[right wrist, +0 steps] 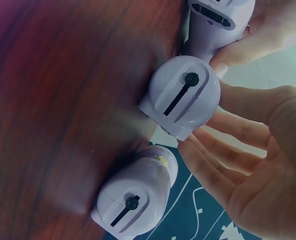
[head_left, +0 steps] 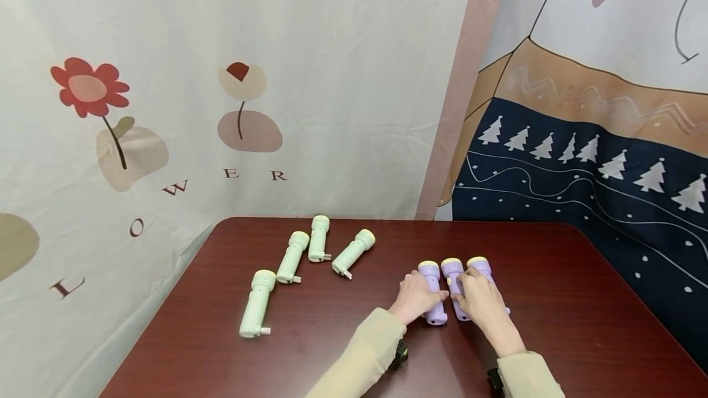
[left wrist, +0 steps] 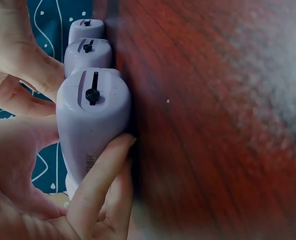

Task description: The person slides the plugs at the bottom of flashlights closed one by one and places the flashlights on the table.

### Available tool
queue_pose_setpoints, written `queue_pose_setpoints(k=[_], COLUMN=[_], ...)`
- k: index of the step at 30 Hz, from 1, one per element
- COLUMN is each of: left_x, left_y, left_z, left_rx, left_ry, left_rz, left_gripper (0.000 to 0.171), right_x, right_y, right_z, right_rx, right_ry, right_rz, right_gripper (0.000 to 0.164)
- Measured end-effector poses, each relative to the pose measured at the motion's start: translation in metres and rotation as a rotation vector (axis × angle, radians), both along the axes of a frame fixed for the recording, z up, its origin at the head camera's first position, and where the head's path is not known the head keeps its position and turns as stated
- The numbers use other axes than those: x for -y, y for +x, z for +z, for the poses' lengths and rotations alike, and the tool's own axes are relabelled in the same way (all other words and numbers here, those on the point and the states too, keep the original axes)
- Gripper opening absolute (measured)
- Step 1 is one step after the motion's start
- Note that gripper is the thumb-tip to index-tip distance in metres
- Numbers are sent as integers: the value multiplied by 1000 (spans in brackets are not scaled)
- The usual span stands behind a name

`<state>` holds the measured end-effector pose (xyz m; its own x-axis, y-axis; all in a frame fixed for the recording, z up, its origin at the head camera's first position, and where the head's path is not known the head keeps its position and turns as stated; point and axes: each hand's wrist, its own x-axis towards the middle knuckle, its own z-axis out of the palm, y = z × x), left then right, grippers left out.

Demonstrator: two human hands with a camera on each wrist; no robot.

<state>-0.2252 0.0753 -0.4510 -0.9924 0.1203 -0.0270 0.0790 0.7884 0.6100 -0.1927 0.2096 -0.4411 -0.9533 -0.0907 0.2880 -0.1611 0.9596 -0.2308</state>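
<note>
Three purple flashlights lie side by side on the right of the table, their yellow-rimmed heads pointing away from me. My left hand (head_left: 413, 297) grips the leftmost purple flashlight (head_left: 435, 313), with thumb on one side and fingers on the other in the left wrist view. Around the middle purple flashlight (head_left: 452, 268) are the thumb and fingers of my right hand (head_left: 483, 301); its end face (right wrist: 182, 97) shows in the right wrist view. The rightmost purple flashlight (head_left: 479, 265) is partly hidden behind that hand.
Several pale green flashlights (head_left: 257, 303) lie spread over the left half of the dark red table (head_left: 193, 349), small plugs sticking out near their ends. A printed curtain (head_left: 354, 78) hangs right behind the table's far edge.
</note>
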Motion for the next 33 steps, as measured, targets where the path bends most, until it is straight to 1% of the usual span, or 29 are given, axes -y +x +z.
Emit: queue_pose_setpoints(k=[4, 9, 11, 13, 16, 24, 33], left_x=[-1, -2, -3, -4, -5, -7, -4], left_y=[-1, -1, -1, -2, -3, -4, -3], left_z=[-2, -4, -5, -5, -5, -6, -8], left_rx=[-13, -55, -77, -85, -85, -56, -90], left_ry=[1, 15, 11, 5, -10, -8, -52], left_rz=[7, 10, 5, 6, 14, 22, 14], left_gripper=[60, 57, 57, 57, 58, 59, 61], right_x=[0, 1, 1, 1, 0, 1, 1], right_y=[0, 0, 0, 0, 0, 1, 0], right_z=[1, 1, 1, 1, 1, 2, 1], right_rx=[7, 19, 14, 15, 11, -9, -12], right_ry=[3, 2, 7, 10, 15, 21, 20], right_rz=[2, 1, 4, 4, 5, 11, 8], right_gripper=[28, 27, 27, 27, 26, 23, 23])
